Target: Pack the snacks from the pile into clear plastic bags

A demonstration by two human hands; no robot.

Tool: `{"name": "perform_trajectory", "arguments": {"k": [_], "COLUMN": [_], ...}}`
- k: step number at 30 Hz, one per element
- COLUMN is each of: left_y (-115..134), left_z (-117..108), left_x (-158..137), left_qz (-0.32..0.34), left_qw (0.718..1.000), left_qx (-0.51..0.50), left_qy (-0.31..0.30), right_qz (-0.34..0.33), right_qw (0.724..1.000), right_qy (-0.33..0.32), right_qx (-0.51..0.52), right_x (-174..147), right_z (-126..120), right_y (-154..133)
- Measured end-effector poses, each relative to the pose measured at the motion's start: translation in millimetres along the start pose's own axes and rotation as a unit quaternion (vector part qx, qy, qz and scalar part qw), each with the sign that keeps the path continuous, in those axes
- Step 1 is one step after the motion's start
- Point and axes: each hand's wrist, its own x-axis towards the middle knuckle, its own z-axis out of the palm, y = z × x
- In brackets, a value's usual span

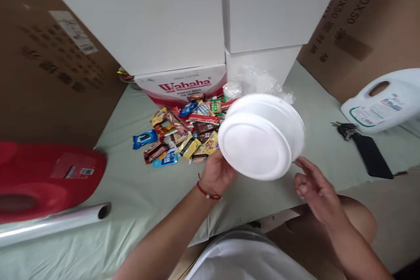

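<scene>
A round white bowl (256,145) is held up off the table, tilted so that its underside faces me. Whether it is one bowl or several nested ones I cannot tell. My left hand (219,173) is closed on its lower left edge, some of the fingers hidden behind it; a red string bracelet circles that wrist. At the bowl's lower right, my right hand (316,188) has its index finger reaching to the edge, the other fingers loosely bent and not gripping it. Beyond my left hand lies a pile of small wrapped snacks (188,140).
White boxes (164,17) stand at the back, above a Wahaha carton (183,82). Clear plastic wrap (259,81) lies behind the bowl. A red jug (49,179) and a film roll (59,223) are left; keys (346,130), a black phone-like object (372,155) and a white jug (383,100) are right.
</scene>
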Motion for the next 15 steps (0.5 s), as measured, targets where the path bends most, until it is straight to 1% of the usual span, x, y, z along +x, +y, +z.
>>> {"name": "perform_trajectory", "arguments": {"k": [1,2,4,6,7,8,9,10,11,12,13,14,15], "left_y": [-19,-35,-57,-68,-69,-69,-66,-62,-57,-50,-43,-35,-27], "left_z": [0,1,4,6,6,5,1,-6,-15,-28,-43,-62,-81], "left_x": [2,4,9,11,10,8,5,-1,-8,-17,-28,-40,-53], "left_qz": [-0.021,-0.038,-0.058,-0.053,-0.036,-0.01,0.023,0.059,0.101,0.143,0.185,0.229,0.268], "left_qw": [1.0,0.999,0.997,0.996,0.993,0.986,0.972,0.949,0.916,0.877,0.835,0.786,0.73], "left_qx": [0.003,0.007,0.021,0.065,0.107,0.164,0.233,0.308,0.385,0.454,0.514,0.568,0.622], "left_qy": [-0.014,-0.026,-0.041,-0.035,-0.023,-0.006,0.011,0.03,0.045,0.056,0.068,0.082,0.097], "right_qz": [0.0,0.002,0.006,0.0,-0.014,-0.037,-0.068,-0.107,-0.147,-0.173,-0.193,-0.202,-0.2], "right_qw": [0.999,0.997,0.995,0.998,0.999,0.997,0.987,0.965,0.925,0.871,0.813,0.767,0.733], "right_qy": [-0.033,-0.049,-0.049,-0.009,0.025,0.071,0.127,0.186,0.244,0.284,0.301,0.29,0.26], "right_qx": [0.028,0.054,0.084,0.067,0.039,-0.007,-0.073,-0.15,-0.251,-0.362,-0.459,-0.535,-0.596], "right_x": [-6,-12,-21,-23,-18,-10,3,19,38,60,83,105,127], "right_z": [13,25,41,43,38,28,14,-4,-25,-47,-69,-90,-108], "right_y": [-3,-6,-11,-19,-24,-30,-37,-44,-50,-55,-59,-61,-61]}}
